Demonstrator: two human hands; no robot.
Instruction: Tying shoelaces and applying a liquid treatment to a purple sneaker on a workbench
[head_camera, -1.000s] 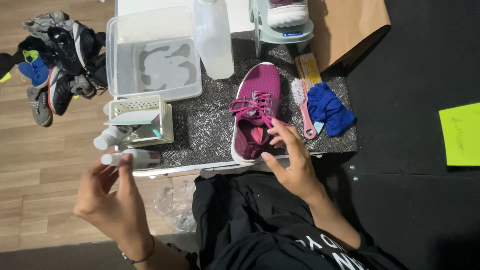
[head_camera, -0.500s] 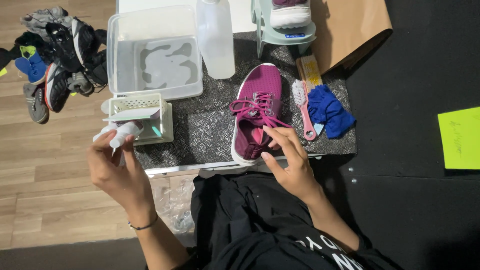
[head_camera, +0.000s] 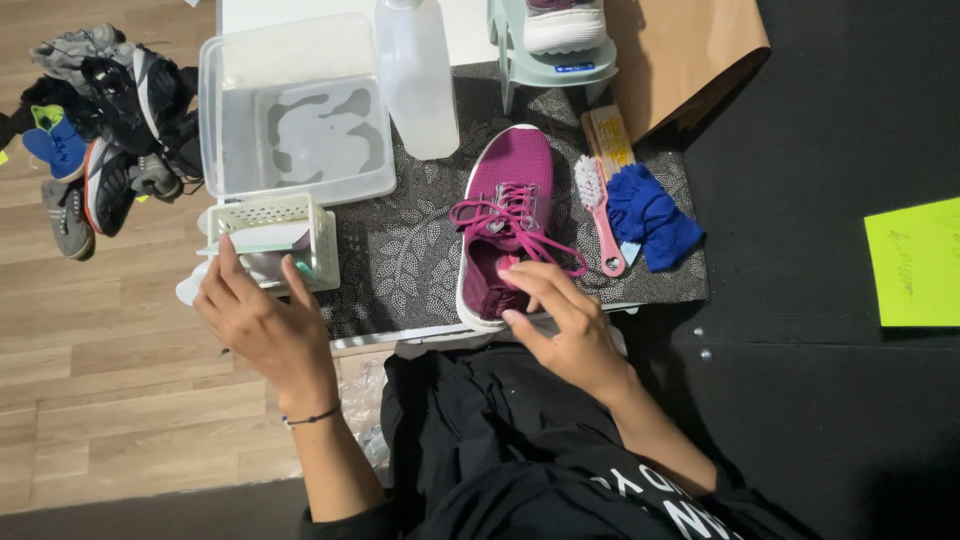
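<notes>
The patterned mat (head_camera: 400, 250) carries the magenta sneaker (head_camera: 505, 215) at centre. My right hand (head_camera: 560, 320) rests spread on its heel. My left hand (head_camera: 255, 320) grips something white at the white basket (head_camera: 275, 240).

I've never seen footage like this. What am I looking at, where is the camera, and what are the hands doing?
There is no machine here: a person wears a camera on the head, looking down at their own bare hands. The right hand rests on the heel end of a magenta sneaker on a patterned mat. The left hand reaches to a small white basket, fingers on things at its edge; what it grips is unclear. Nearby lie a pink brush, a blue cloth, a clear tub and a plastic bottle.
</notes>
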